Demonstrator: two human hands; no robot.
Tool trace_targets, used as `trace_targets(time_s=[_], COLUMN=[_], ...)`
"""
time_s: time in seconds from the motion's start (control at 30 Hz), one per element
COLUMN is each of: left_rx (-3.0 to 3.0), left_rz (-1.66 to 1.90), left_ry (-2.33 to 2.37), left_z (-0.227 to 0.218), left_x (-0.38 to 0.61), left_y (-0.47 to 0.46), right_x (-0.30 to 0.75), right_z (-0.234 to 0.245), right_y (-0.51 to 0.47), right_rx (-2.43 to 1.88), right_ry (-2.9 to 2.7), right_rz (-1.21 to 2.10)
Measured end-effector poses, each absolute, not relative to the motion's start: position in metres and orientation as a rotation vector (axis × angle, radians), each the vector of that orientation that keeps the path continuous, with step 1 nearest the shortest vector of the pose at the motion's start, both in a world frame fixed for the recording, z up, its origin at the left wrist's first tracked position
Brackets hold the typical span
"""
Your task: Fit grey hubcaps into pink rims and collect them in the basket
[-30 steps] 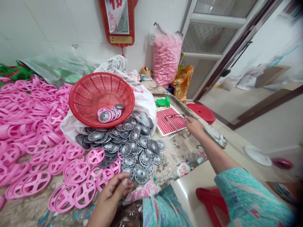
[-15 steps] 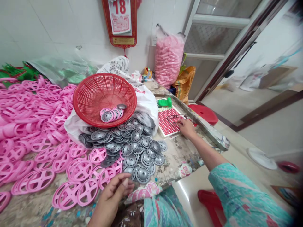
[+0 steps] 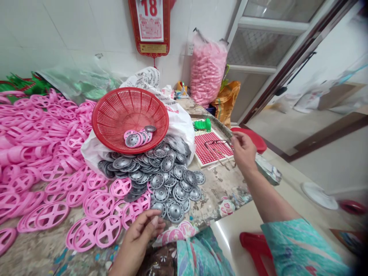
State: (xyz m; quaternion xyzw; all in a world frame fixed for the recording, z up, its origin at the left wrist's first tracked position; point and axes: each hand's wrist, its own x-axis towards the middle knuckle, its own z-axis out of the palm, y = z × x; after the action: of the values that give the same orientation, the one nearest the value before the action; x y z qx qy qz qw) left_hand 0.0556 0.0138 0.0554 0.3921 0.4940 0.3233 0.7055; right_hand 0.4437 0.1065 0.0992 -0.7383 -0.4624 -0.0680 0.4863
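At the right of the table, my right hand [image 3: 244, 151] is pinched on the side of a pair of dark-framed eyeglasses [image 3: 216, 142]. The glasses are over a red-and-white patterned board [image 3: 211, 151], with one temple reaching past its near edge. My left hand [image 3: 140, 237] rests at the table's front edge, loosely curled with fingers slightly apart and nothing visible in it. Just beyond its fingertips lie grey plastic wheel discs [image 3: 175, 211] in a pile. Pink four-spoked rings [image 3: 107, 232] are spread to its left.
A red plastic basket [image 3: 110, 103] holding several pink-and-grey wheels sits tilted on a white sack [image 3: 184, 122]. Behind the board lies a green plastic piece [image 3: 202, 124]. A bag of pink parts [image 3: 207, 73] stands at the back, and a red stool [image 3: 255, 140] is beyond the table edge.
My right hand has moved right, from above the board to its right edge, and the eyeglasses have shifted slightly with it. My left hand stays in place. The view has shifted slightly.
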Motion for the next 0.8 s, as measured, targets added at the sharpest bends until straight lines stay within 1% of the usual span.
trace_targets(time_s=[0.13,0.3,0.4,0.57,0.8], left_rx=[0.872,0.865,0.850,0.813,0.781], left_rz=[0.739,0.832,0.912,0.985,0.992], left_ry=[1.093,1.097,1.111,1.128,1.162], left_z=[0.057,0.059,0.062,0.068,0.069], left_x=[0.056,0.046,0.033,0.015,0.018], left_y=[0.014,0.019,0.023,0.025,0.021], right_x=[0.393,0.317,0.286,0.270,0.243], right_z=[0.100,0.072,0.061,0.061,0.074], right_y=[0.093,0.070,0.061,0.068,0.070], right_rx=[-1.692,-1.395,-1.316,-1.321,-1.260], right_ry=[-1.346,-1.875,-2.083,-2.189,-2.346], right_rz=[-0.103,0.038,0.099,0.105,0.041])
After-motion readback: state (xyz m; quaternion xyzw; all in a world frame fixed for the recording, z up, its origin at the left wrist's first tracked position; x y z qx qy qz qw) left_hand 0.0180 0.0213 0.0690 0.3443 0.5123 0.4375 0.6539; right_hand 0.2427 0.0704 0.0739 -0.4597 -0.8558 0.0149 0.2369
